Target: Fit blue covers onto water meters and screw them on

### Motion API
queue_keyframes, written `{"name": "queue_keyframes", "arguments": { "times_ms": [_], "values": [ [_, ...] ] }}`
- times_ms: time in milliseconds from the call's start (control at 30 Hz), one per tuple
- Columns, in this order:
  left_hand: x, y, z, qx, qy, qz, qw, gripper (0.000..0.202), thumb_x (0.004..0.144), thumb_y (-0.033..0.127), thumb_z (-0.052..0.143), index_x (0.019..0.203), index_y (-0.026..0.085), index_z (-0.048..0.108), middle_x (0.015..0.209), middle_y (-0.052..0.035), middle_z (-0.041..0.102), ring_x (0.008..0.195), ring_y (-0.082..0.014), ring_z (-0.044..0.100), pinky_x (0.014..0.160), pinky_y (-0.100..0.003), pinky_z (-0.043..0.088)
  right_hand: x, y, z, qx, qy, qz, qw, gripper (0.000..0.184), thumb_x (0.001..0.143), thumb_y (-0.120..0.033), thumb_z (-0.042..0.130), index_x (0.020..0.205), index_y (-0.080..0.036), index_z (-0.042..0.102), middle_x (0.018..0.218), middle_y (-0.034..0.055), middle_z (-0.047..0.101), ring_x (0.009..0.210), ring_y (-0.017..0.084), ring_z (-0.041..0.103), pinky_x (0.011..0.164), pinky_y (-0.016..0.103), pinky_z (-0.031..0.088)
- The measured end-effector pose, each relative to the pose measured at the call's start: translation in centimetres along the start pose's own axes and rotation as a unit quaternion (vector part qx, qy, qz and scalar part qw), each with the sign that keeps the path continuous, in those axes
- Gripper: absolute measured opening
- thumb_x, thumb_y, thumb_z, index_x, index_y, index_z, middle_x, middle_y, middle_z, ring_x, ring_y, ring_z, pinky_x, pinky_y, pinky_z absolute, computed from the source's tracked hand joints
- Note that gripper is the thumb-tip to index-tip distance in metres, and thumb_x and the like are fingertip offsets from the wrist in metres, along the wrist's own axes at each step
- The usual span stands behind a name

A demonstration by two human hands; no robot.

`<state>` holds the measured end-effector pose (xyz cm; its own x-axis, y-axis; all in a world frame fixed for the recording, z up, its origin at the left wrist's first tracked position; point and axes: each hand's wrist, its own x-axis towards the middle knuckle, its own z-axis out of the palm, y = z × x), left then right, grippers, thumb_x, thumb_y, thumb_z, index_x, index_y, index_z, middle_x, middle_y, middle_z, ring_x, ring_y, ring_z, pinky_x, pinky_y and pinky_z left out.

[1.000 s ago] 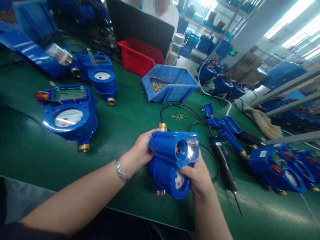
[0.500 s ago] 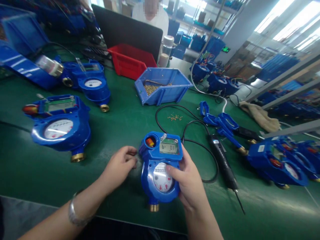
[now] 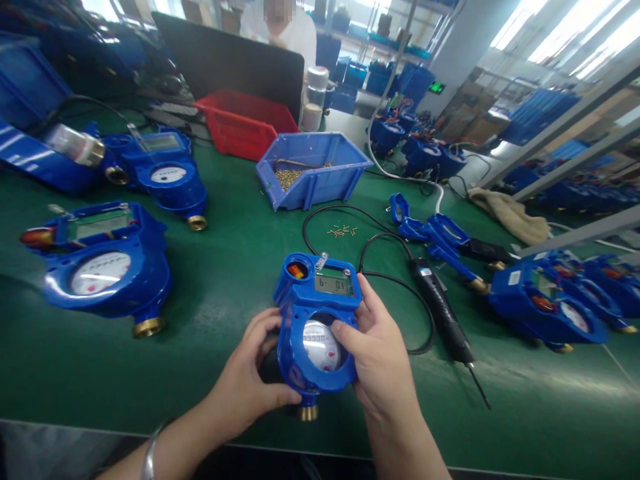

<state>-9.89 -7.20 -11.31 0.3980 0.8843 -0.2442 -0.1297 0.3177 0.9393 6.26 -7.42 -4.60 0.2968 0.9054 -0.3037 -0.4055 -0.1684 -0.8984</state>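
right hand [image 3: 387, 353]: fingers closed on 1 blue meter [image 3: 315, 310] | left hand [image 3: 240, 377]: fingers curled loosely, holding its left side | black screwdriver [image 3: 441, 310]: right, on tabletop [image 3: 220, 273]

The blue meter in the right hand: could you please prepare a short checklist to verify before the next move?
1. Right hand grip on the blue meter: ok, thumb in front, fingers behind.
2. Left hand grip: cannot tell; fingertips partly hidden at the meter's side.
3. Display showing characters: ok.
4. Meter opening fully uncovered: not ok; right thumb overlaps its edge.
5. Black driver tool clear of both hands: ok, lying on the table.
6. Number of loose screws: cannot tell, too small.
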Motion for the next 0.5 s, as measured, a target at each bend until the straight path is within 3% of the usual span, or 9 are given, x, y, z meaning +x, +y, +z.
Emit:
{"name": "queue_keyframes", "arguments": {
  "times_ms": [167,267,400,500],
  "values": [
    [1.6,0.8,-0.3,0.054,-0.133,-0.025,0.989,0.081,0.049,0.026,0.085,0.123,0.024,0.051,0.135,-0.0114,0.045,0.127,-0.0366,0.039,0.103,-0.053,0.036,0.0,-0.1,0.5,-0.02,-0.01,-0.016,1.0,0.074,0.065,-0.003,0.057,0.134,-0.021,0.039,0.124,0.0036,0.058,0.117,0.023,0.052,0.106,0.039,0.037],
    [2.8,1.3,-1.0,0.121,-0.182,-0.024,0.975,0.081,0.046,0.024,0.086,0.121,0.023,0.053,0.132,-0.0114,0.05,0.127,-0.0378,0.038,0.104,-0.056,0.032,0.1,0.1,0.4,-0.024,-0.025,-0.01,0.999,0.072,0.067,-0.003,0.059,0.133,-0.024,0.041,0.125,0.0022,0.057,0.117,0.022,0.052,0.106,0.038,0.037],
    [3.7,1.8,-1.6,0.159,-0.205,-0.024,0.966,0.086,0.044,0.027,0.088,0.122,0.019,0.054,0.129,-0.0136,0.052,0.126,-0.0387,0.038,0.108,-0.057,0.024,0.2,0.6,-2.0,0.019,0.012,0.014,1.0,0.047,0.08,-0.032,0.062,0.124,-0.018,0.049,0.127,0.0096,0.055,0.119,0.026,0.049,0.105,0.045,0.036],
    [3.8,1.9,-1.7,0.166,-0.208,-0.02,0.964,0.082,0.043,0.029,0.088,0.119,0.018,0.057,0.131,-0.0133,0.051,0.128,-0.0395,0.035,0.11,-0.056,0.019,-0.4,1.3,-4.9,-0.033,0.022,0.011,0.999,0.042,0.077,-0.031,0.065,0.116,-0.017,0.054,0.12,0.0119,0.059,0.115,0.029,0.053,0.103,0.049,0.036]
  ]
}}
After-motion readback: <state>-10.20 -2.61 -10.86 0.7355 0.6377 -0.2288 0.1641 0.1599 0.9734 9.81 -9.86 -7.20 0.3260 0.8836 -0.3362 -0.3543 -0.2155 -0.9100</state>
